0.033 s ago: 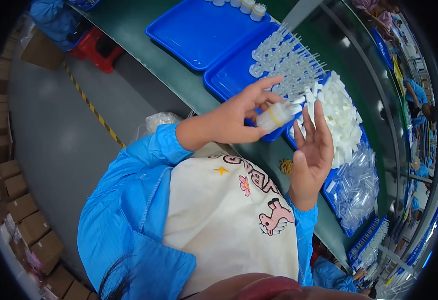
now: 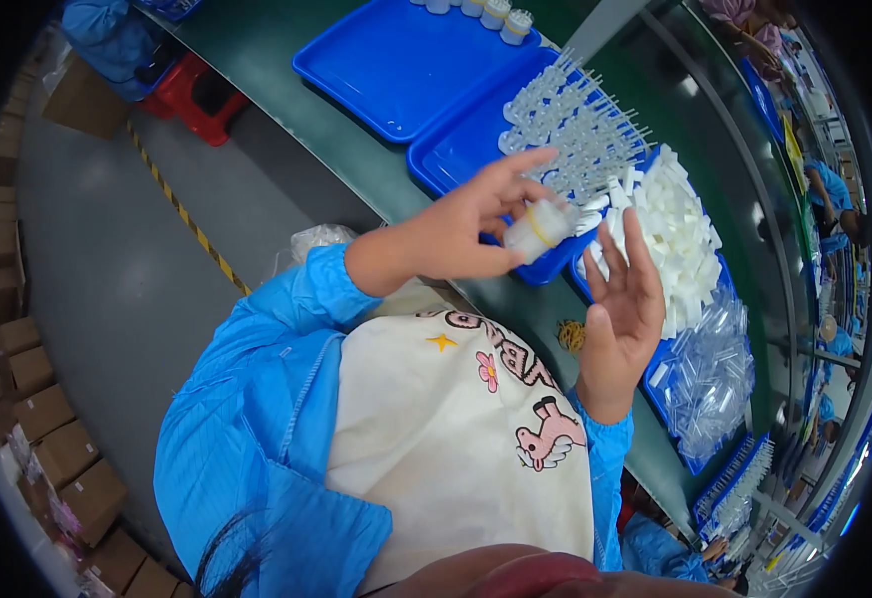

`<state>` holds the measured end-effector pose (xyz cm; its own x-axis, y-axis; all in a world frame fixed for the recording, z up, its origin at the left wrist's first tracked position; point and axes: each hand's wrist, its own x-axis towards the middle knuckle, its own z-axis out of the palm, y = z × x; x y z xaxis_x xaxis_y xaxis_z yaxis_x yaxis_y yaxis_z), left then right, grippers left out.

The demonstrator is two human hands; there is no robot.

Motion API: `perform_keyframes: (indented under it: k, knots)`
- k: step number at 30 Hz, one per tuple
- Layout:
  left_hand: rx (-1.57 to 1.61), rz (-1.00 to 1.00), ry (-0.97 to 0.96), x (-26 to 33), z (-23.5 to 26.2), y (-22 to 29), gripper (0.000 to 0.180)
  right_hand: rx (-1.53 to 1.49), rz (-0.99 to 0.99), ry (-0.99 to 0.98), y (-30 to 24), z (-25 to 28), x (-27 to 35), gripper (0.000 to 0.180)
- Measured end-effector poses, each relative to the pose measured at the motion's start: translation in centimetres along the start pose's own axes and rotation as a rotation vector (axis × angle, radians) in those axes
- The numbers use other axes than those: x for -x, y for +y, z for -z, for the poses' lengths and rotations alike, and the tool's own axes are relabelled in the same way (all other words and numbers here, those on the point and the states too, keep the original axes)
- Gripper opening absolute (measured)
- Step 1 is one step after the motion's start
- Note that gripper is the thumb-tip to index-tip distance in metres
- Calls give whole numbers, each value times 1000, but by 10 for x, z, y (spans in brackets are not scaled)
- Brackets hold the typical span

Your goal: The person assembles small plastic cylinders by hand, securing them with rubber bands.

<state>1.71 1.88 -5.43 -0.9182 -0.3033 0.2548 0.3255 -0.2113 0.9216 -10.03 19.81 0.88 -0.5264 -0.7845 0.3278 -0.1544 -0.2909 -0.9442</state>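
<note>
Near the centre of the frame, the left hand [image 2: 456, 234] pinches a translucent white cylindrical bundle [image 2: 527, 239] ringed by a yellow band [image 2: 542, 227], thumb below, fingers above. To its right, the right hand [image 2: 623, 334] is open, fingers spread, seemingly apart from the bundle. One pinch thus carries everything: should the thumb slacken, the bundle could drop onto the blue tray [image 2: 451, 162] or the heap of white plastic pieces [image 2: 677, 229] right of centre. Squeezing off the middle could roll the band toward one end and loosen the contents, too blurred to make out. The raised left index finger is close to the clear stemmed plastic parts [image 2: 571, 120] at upper centre, so a careless sweep could knock them askew.
</note>
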Motion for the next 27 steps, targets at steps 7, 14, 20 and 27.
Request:
perform_keyframes:
  k: [7, 14, 20, 27]
  knots:
    - [-409, 2, 330, -43, 114, 12, 68, -49, -207, -122, 19, 34, 31, 29]
    - [-548, 39, 420, -94, 182, 39, 50, 94, -293, 45, 25, 39, 48, 21]
    - [197, -71, 50, -72, 146, 53, 74, 135, -363, 102, 23, 37, 46, 18]
    - [39, -32, 13, -60, 96, 52, 79, 48, -437, 54, 22, 12, 1, 25]
